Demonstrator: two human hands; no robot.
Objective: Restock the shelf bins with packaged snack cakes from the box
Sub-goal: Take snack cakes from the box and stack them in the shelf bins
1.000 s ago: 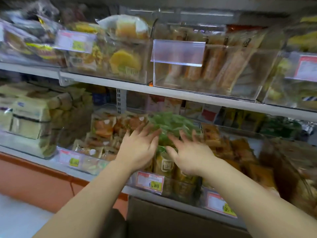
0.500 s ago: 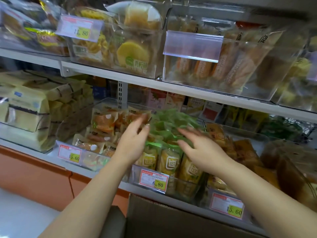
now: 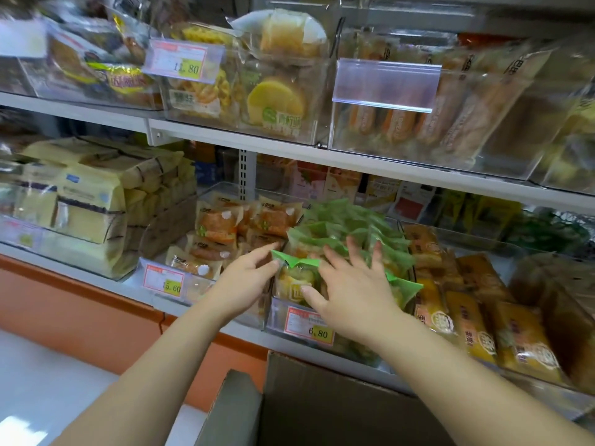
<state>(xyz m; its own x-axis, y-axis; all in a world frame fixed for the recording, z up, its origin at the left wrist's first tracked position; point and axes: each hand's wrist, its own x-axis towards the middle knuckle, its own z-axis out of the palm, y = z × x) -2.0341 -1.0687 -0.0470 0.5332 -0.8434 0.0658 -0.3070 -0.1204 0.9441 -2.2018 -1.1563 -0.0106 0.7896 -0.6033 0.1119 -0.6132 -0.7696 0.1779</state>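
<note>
On the lower shelf (image 3: 251, 333), a clear bin (image 3: 277, 317) with a 6.80 price tag (image 3: 309, 324) is full of green-topped snack cakes (image 3: 338, 226), which stand upright in rows. The left hand (image 3: 244, 280) has its fingers stretched out, and the tips touch the left edge of the front packet (image 3: 294, 278). The right hand (image 3: 354, 284) lies spread over the packets, with its thumb pressed on the front of the same packet. The cardboard box (image 3: 322, 407) is just below the shelf edge.
</note>
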